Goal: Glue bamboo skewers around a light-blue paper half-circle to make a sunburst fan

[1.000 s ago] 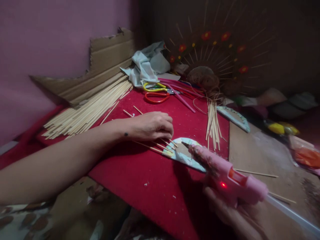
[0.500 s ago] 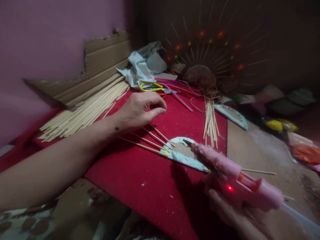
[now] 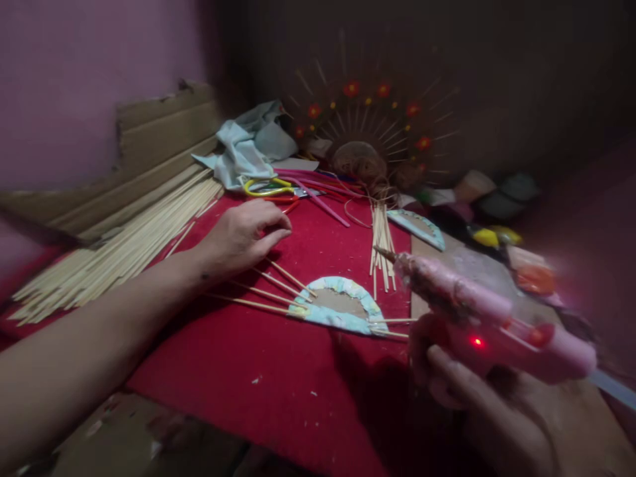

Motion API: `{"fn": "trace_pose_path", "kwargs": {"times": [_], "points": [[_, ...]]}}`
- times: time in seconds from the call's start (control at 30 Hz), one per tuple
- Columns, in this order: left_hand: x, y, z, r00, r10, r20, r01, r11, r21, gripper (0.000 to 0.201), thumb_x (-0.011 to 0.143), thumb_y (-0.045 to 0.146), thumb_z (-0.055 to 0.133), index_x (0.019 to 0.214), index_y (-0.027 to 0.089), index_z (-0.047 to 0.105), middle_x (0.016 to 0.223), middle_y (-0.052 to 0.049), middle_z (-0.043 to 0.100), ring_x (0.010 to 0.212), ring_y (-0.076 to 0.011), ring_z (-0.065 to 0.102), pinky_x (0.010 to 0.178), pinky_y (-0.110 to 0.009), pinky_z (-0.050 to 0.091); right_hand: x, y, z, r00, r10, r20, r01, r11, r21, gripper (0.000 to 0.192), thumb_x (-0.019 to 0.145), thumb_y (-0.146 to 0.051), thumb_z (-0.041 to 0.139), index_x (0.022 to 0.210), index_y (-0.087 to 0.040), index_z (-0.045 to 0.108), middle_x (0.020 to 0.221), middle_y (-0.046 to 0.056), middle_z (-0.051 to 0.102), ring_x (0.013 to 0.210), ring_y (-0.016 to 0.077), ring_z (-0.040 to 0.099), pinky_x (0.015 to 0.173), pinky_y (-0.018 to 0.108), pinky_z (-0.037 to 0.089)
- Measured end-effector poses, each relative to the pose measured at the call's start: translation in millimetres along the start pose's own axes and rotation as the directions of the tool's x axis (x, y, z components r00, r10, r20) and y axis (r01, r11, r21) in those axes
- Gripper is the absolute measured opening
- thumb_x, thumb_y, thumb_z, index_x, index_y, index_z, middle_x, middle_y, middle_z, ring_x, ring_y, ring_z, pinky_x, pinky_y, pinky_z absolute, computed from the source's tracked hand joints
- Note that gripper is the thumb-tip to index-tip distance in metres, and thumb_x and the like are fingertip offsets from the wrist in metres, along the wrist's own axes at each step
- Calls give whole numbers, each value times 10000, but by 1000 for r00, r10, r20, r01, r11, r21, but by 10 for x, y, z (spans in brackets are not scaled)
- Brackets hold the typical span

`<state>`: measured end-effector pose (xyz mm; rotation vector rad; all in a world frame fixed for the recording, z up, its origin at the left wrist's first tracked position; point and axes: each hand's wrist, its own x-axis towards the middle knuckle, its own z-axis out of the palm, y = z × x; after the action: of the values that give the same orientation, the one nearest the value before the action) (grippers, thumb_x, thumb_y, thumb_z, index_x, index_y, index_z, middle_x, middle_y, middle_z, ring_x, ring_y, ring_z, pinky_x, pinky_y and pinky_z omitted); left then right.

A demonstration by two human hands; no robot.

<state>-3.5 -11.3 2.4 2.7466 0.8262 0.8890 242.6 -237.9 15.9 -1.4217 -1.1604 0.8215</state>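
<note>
Head view, red cloth [image 3: 308,391] over the table, pink wall [image 3: 74,66] at left, right hand [image 3: 477,397] closed round a pink glue gun [image 3: 477,311], left hand [image 3: 243,235] loosely curled over sticks [image 3: 278,285] glued to a half-round card [image 3: 338,305], loose skewers [image 3: 114,252] beside cardboard [image 3: 149,146].

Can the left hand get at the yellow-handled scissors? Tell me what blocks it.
Probably yes. The left hand rests on the red cloth just short of the yellow-handled scissors; only red-handled scissors lie between, nothing covering them.

Pink glue gun [image 3: 489,318] in right hand [image 3: 477,404]
</note>
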Motion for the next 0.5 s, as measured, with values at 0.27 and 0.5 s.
{"fn": "trace_pose_path", "kwargs": {"times": [0.27,0.5], "points": [[85,-55,-61,1000,-2,10,2,1000,-27,205,887,355,539,870,189,660,844,-56,706,776,-165,637,744,-302,492,55,-131,-319,954,-18,-298,30,999,37,141,734,-354,757,788,-226,736,570,7,639,499,153,564,435,250,449],[600,637,28,962,46,271,-5,988,-151,169,838,293,562,825,173,679,792,-37,704,706,-138,616,676,-261,470,28,13,-466,963,-31,-267,43,998,36,224,807,-415,693,780,-192,678,582,-11,594,522,112,519,463,218,424]]}}
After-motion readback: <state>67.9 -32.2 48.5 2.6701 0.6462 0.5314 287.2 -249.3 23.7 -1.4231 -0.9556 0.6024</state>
